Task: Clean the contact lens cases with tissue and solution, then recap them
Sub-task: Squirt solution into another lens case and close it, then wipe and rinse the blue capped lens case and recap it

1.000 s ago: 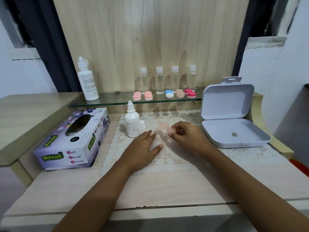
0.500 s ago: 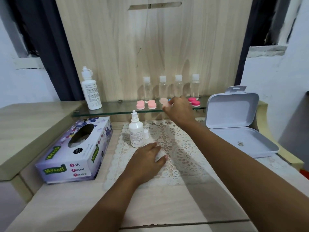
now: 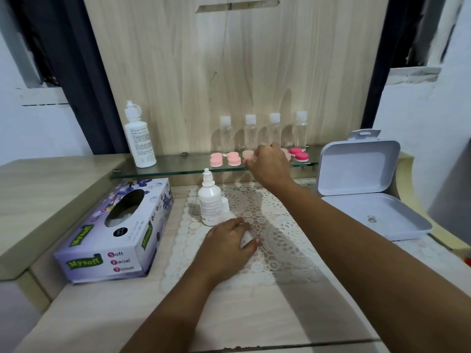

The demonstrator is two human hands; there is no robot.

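Fingers of the right hand (image 3: 270, 165) seem to pinch the peach case (image 3: 247, 154), probably parking it on the shelf (image 3: 178, 169); left hand (image 3: 229, 242) lies flat, fingers loose.

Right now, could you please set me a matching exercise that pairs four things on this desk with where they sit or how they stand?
Things:
1. tissue box
2. dropper bottle
3. tall bottle
4. white box

Places or states:
A. at the left end of the shelf
B. lid open, far right
C. upright on the mat
D. on the table, left of the mat

Pairs: 1-D, 2-C, 3-A, 4-B
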